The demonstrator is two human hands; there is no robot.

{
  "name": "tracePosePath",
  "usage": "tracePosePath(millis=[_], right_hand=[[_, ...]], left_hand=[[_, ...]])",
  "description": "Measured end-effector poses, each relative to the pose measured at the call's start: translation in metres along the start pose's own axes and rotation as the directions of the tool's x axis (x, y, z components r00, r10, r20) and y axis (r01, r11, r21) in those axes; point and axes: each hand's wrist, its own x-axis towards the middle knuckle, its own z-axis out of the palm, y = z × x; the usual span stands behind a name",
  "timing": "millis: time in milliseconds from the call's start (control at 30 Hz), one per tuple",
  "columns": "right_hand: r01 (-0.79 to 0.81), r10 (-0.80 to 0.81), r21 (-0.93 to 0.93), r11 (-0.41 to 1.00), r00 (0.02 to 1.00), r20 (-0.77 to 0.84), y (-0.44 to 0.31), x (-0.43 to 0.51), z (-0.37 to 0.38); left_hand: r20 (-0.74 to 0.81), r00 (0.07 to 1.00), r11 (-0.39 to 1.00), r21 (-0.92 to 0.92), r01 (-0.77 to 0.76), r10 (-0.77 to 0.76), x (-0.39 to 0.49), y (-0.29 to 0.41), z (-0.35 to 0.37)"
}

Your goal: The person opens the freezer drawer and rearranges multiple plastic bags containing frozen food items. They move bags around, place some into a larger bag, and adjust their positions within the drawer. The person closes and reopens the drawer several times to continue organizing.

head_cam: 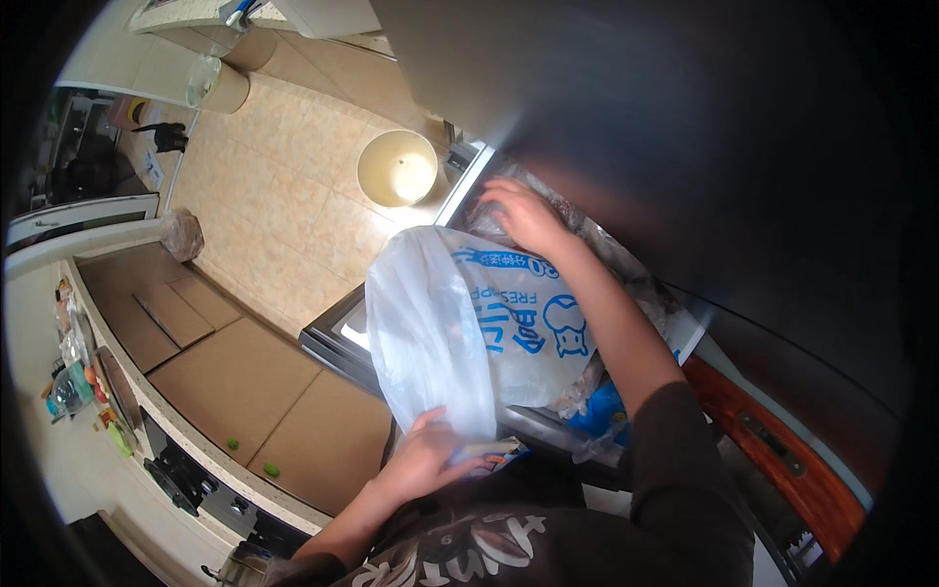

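A white plastic bag with blue printing lies across a pulled-out freezer drawer, its loose end hanging towards me. My right hand reaches into the far part of the drawer, fingers apart over clear plastic wrapping. It seems to hold nothing, though whether it touches the wrapping is unclear. My left hand is at the near end of the white bag, its thumb and fingers around a small printed packet. A blue package shows beside the bag at the near right.
A large dark refrigerator door stands on the right. On the tiled floor is a cream bucket; another bin stands farther off, near a black cat. Brown cabinet fronts and a counter with a gas stove run along the left.
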Motion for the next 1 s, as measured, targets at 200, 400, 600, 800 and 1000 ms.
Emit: tracePosePath(millis=[200, 400, 600, 800, 1000], right_hand=[[0.178, -0.097, -0.502, 0.846, 0.978, 0.183, 0.031, 0.018, 0.03], [0.323, -0.281, -0.647, 0.691, 0.944, 0.171, 0.048, 0.0, 0.03], [0.323, -0.363, -0.581, 0.747, 0.931, 0.051, 0.055, 0.016, 0.04], [0.368, -0.225, -0.609, 0.702, 0.927, 0.301, 0.028, 0.015, 0.025], [0.319, -0.274, -0.329, 0.889, 0.946, 0.176, 0.005, -0.043, -0.039]], left_hand=[[0.049, 0.996, 0.997, 0.017, 0.073, -0.074, -0.001, -0.002, 0.002], [-0.06, 0.998, 1.0, -0.01, 0.004, -0.005, 0.0, -0.004, 0.006], [-0.048, 0.999, 1.0, 0.029, -0.004, 0.005, 0.001, -0.003, 0.006], [-0.04, 0.999, 1.0, 0.031, -0.001, 0.002, 0.001, -0.005, 0.007], [0.036, 0.999, 0.999, 0.036, 0.037, -0.038, 0.003, -0.003, 0.0]])
